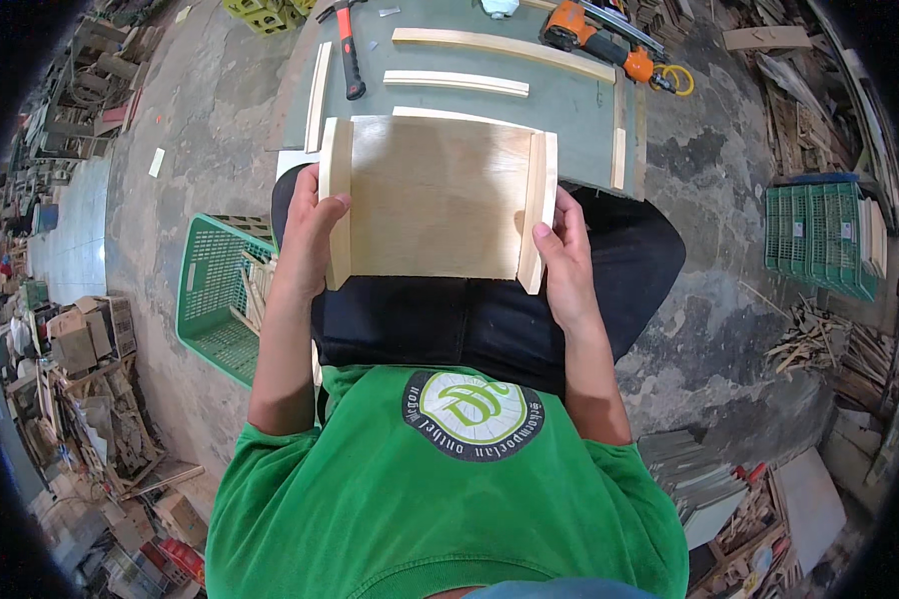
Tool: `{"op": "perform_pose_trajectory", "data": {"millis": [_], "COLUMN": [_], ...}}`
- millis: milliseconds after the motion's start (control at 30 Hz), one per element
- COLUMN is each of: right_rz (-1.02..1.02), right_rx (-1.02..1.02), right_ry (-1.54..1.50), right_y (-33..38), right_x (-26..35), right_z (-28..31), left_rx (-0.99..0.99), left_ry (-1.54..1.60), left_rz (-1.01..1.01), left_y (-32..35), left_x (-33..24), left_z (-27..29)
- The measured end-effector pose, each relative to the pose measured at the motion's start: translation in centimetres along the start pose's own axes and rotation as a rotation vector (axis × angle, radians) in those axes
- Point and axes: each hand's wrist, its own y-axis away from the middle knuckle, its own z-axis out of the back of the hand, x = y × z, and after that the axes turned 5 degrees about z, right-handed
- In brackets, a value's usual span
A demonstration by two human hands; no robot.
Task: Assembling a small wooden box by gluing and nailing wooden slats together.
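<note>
Between my hands I hold a plywood panel [440, 200] with a raised wooden strip along its left and right sides. My left hand [315, 225] grips the left strip [338, 190], its thumb lying on the wood. Around the right strip [535, 225] my right hand [566, 255] is closed, thumb on the near face. The fingers of both hands partly disappear behind the sides. The panel is held over my lap at the near edge of a grey-green work table [370, 120]. Just beyond its top edge lies a pale wooden strip [455, 84].
On the table are a hammer [349, 55], an orange power tool [584, 38], a long wooden strip [504, 52] and shorter strips at both sides. A green crate [205, 334] with wood pieces stands left. Stacked green crates [819, 235] stand right. Scrap wood lines both walls.
</note>
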Motion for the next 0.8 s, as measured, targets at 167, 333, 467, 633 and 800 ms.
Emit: {"op": "perform_pose_trajectory", "data": {"millis": [167,333,467,633,800], "right_rz": [-0.039,-0.092,-0.038,-0.105,-0.138], "right_rx": [0.011,0.025,0.103,0.085,0.112], "right_ry": [-0.007,-0.071,0.185,0.008,0.080], "right_y": [0.2,-0.1,-0.4,-1.1,-1.6], "right_x": [-0.2,0.0,0.7,0.0,-0.4], "right_z": [0.4,0.6,0.6,1.3,1.4], "left_rx": [0.000,0.000,-0.002,0.015,0.022], "left_ry": [-0.011,-0.018,0.036,0.034,0.108], "left_rz": [0.006,0.008,0.043,0.091,0.071], "left_y": [-0.1,-0.5,-0.3,-0.8,-0.3], "left_x": [0.5,1.3,1.4,1.8,1.9], "left_z": [0.2,0.8,0.5,1.3,0.9]}}
